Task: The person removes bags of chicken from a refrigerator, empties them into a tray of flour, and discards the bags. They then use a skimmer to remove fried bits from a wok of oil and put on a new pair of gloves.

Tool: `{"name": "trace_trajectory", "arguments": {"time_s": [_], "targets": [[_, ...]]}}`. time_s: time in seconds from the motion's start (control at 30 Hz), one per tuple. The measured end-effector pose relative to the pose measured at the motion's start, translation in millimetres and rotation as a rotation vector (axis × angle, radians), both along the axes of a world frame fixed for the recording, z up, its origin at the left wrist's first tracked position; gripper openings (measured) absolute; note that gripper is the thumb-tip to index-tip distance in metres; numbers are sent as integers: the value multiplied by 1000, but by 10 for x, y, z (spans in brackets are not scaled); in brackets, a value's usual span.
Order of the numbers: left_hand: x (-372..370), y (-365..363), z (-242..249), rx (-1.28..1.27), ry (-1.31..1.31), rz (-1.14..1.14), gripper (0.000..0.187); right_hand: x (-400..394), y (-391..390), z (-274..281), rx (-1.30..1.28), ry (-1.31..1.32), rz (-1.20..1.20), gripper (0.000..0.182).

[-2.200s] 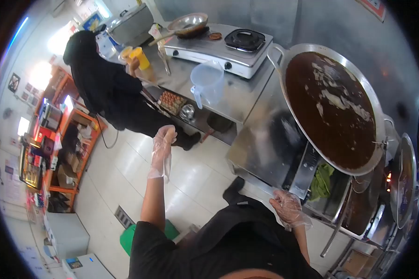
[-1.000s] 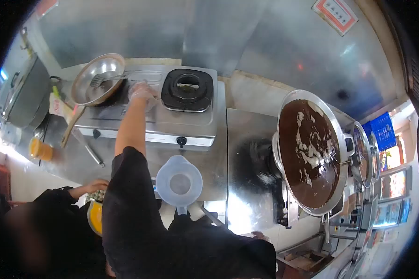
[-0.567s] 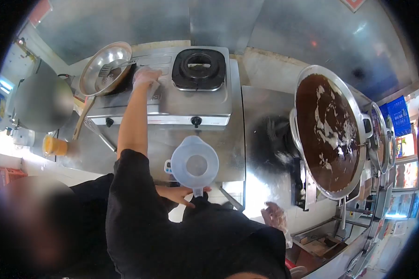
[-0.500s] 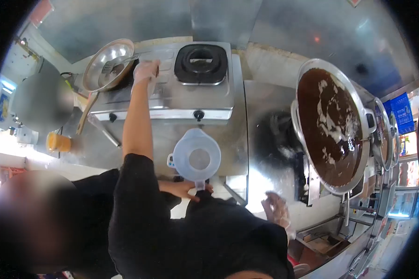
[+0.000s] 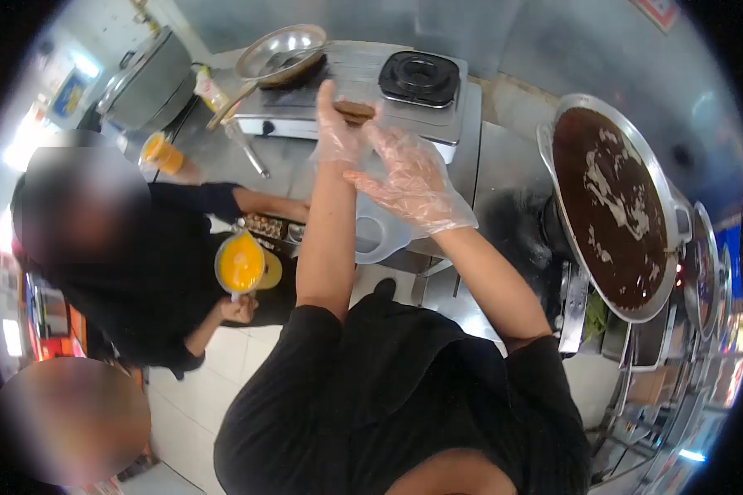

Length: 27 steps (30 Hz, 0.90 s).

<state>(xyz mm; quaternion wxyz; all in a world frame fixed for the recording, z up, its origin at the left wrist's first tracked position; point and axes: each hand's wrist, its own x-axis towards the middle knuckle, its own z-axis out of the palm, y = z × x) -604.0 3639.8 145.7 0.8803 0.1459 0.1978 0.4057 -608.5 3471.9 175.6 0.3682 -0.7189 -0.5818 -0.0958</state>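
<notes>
My left hand (image 5: 343, 136), in a clear plastic glove, is raised in front of the stove with its thumb pointing up. A flat brown piece (image 5: 355, 112) shows between its thumb and fingers; its kind does not show. Close beside it, my right hand (image 5: 409, 177), also gloved, has its fingers spread, with the thumb at the left wrist and fingertips right by the left hand. Below my hands, partly hidden by my left forearm, stands a translucent white plastic jug (image 5: 394, 237). Beyond them is the stove (image 5: 425, 128) with a black burner (image 5: 419, 78).
A frying pan (image 5: 264, 54) with a spatula in it sits at the stove's left. At right stands a big pot of dark brown liquid (image 5: 574, 181). A co-worker (image 5: 149, 272) on the left holds a jug of yellow liquid (image 5: 241, 262). A yellow container (image 5: 163, 154) stands nearby.
My left hand has come away from beside the pan. My right hand has risen from the lower right to meet it. The view has shifted, and the co-worker's jug of yellow liquid now shows.
</notes>
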Motion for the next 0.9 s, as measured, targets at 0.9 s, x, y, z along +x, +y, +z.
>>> {"name": "trace_trajectory", "arguments": {"time_s": [0.9], "targets": [[-295, -1175, -1019, 514, 408, -635, 43, 644, -351, -925, -581, -20, -463, 27]]}}
